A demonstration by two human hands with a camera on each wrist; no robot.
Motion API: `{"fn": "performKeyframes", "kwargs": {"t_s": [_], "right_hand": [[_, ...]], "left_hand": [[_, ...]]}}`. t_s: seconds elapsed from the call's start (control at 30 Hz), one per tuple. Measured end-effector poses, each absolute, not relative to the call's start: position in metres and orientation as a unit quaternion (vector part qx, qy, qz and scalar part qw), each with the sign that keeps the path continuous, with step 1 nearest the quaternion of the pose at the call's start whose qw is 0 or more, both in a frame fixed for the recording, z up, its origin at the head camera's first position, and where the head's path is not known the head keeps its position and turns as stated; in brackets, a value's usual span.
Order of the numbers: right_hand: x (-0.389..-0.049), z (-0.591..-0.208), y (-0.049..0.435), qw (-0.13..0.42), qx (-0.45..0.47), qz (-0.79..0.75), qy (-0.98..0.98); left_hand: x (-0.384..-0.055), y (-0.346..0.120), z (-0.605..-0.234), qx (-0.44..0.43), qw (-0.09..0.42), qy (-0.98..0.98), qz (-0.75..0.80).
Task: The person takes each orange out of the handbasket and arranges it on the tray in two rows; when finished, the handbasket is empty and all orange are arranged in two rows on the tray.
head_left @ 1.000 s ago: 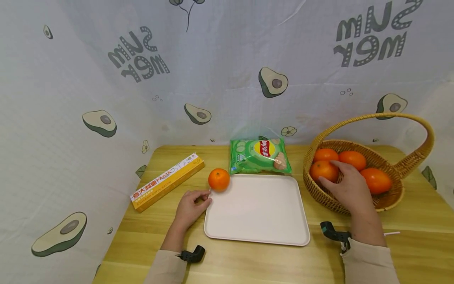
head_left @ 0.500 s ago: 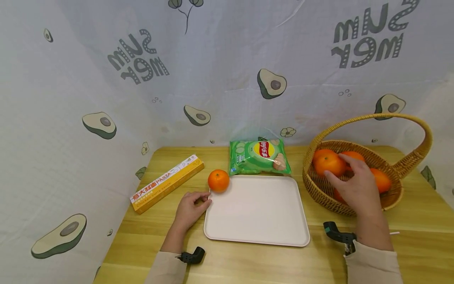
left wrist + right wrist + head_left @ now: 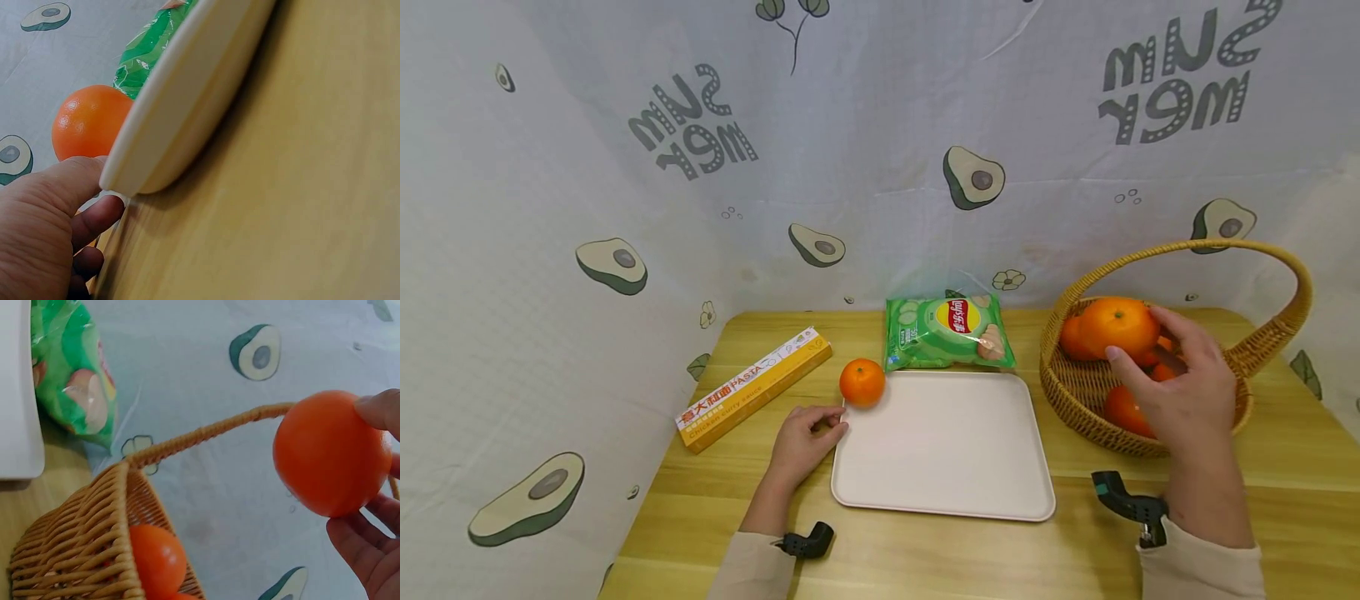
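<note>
Held orange [image 3: 1120, 327]: glossy, round, above other orange fruit [image 3: 157, 561] in the woven basket [image 3: 75, 550]. Right hand [image 3: 1195, 387]: thumb and fingers part-spread, gripping it; right wrist view shows fingers underneath, head view the stem end. Left hand [image 3: 801, 442]: fingers bent, tips at off-white tray [image 3: 943, 450] rim, can't tell if pinching. Left wrist view adds the tray's sloped outer wall. Wood-grain tabletop [image 3: 955, 562], avocado-print cloth [image 3: 880, 175] behind.

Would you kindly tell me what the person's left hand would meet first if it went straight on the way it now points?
Most likely the white tray, at its left edge: the left hand appears to touch it, though exact contact is hard to judge.
</note>
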State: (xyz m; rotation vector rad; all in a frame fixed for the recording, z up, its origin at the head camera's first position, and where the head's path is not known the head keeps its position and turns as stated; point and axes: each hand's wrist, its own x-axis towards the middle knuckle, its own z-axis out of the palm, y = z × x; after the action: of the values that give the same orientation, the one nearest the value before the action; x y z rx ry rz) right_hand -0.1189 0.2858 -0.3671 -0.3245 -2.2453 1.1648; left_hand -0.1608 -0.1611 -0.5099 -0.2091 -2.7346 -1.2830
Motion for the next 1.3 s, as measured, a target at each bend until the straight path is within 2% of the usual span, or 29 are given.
{"fn": "performKeyframes", "kwargs": {"t_s": [0.13, 0.27, 0.47, 0.87, 1.3], "right_hand": [[-0.113, -0.361, 0.279, 0.321, -0.095, 0.461, -0.822], [-0.110, -0.357, 0.268, 0.354, -0.030, 0.475, -0.805], [-0.113, -0.357, 0.250, 0.368, 0.055, 0.490, -0.788], [-0.121, -0.370, 0.211, 0.306, 0.075, 0.474, -0.822], [-0.133, -0.394, 0.180, 0.220, 0.083, 0.530, -0.815]], "left_hand": [[-0.160, -0.160, -0.509, -0.067, 0.056, -0.901, -0.424], [-0.160, -0.160, -0.509, -0.067, 0.060, -0.900, -0.426], [-0.161, -0.161, -0.510, -0.066, 0.059, -0.900, -0.427], [-0.160, -0.160, -0.509, -0.066, 0.057, -0.904, -0.418], [-0.161, -0.161, -0.509, -0.062, 0.053, -0.907, -0.412]]}}
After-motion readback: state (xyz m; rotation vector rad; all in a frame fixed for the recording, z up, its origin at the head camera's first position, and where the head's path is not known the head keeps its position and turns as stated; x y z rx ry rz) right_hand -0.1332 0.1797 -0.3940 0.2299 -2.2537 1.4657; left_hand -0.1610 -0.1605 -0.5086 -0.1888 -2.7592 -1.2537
